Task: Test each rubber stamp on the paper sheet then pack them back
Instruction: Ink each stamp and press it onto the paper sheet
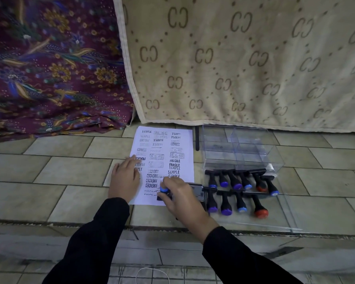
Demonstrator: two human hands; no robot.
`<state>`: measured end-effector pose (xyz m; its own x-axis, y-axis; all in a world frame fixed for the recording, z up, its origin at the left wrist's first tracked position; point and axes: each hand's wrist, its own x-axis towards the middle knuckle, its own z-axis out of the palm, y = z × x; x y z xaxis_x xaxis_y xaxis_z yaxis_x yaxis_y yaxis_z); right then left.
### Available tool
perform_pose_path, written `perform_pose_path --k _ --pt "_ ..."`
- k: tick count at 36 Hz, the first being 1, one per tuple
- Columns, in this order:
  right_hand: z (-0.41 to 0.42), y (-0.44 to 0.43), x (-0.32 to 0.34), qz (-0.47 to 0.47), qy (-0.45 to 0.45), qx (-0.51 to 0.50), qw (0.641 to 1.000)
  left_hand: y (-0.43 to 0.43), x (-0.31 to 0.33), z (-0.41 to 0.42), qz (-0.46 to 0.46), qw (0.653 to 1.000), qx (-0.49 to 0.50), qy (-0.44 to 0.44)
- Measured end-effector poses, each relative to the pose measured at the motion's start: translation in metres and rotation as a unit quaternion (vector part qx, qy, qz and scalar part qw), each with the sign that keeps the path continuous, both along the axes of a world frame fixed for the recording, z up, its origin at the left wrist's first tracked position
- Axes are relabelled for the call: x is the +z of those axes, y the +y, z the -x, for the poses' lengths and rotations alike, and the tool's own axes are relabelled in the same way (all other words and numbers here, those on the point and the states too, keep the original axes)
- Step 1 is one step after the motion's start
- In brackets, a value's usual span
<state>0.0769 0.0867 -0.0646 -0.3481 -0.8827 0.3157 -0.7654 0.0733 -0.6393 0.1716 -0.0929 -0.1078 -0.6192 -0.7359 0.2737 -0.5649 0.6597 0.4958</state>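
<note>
So the right hand [180, 199] is curled round a blue-capped rubber stamp [163, 191], which is held down on the near right corner of the paper sheet [164, 146]. The left hand [124, 181] is laid flat, fingers straight, on the sheet's left edge. A metal ink pad tin [196, 189] is half hidden right behind the right hand.

Just to the right, two rows of black-handled stamps [240, 181] with blue, purple and red caps are laid out on a flat clear plastic tray [283, 212]. A clear compartment box [240, 148] is parked just beyond them.

Everything's set on a beige tiled floor [59, 175]. A beige patterned blanket [234, 58] and a purple floral cloth [49, 68] are hung behind.
</note>
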Motion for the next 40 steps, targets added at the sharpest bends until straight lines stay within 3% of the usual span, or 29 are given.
perform_pose_path --k 4,7,9,19,31,40 --pt "0.004 0.009 0.0 -0.009 -0.025 -0.038 0.999 -0.001 -0.001 0.0 0.001 1.0 0.005 -0.003" --pt "0.022 0.017 0.016 0.084 -0.143 -0.133 0.977 -0.002 -0.002 0.0 0.001 1.0 -0.002 -0.001" --pt "0.04 0.024 0.031 0.143 -0.17 -0.189 0.957 -0.002 -0.003 0.0 0.0 1.0 -0.005 0.002" --pt "0.109 0.079 0.073 0.196 -0.075 -0.314 0.926 -0.002 -0.002 0.0 0.001 1.0 -0.007 0.003" --pt "0.129 0.161 0.029 0.105 -0.068 -0.465 0.877 0.001 0.003 -0.001 -0.012 1.0 -0.007 -0.007" --pt "0.113 0.176 -0.007 0.038 -0.088 -0.494 0.864 0.006 0.008 -0.001 -0.008 1.0 -0.007 0.007"
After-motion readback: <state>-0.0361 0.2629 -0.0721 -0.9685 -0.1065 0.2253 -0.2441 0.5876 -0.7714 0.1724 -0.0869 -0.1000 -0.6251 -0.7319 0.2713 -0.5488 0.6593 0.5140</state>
